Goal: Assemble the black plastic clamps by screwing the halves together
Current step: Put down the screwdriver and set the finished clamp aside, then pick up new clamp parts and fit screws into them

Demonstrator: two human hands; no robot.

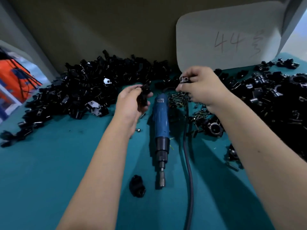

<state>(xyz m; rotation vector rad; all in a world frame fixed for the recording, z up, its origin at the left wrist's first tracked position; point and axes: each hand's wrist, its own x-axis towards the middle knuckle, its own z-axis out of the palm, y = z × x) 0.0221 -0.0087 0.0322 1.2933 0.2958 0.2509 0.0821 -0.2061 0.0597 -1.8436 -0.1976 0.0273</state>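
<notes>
From the head view, glossy black plastic clamp halves (86, 90) lie heaped on the teal cloth worktop (49, 163), with a smooth blue screwdriver (160, 130) lying between the forearms. The left hand (131, 103) curls its fingers around one black half (144, 95). The right hand (199, 87), raised over loose screws (179, 98), pinches another half (184, 79) at its fingertips. Both arms reach forward, nearly straight.

Teal-covered worktable (49, 163), tan backboard (103, 25) upright along its far edge, white card (216, 22) marked "44" leaning against it, orange object (11, 75) far left, blurred.
</notes>
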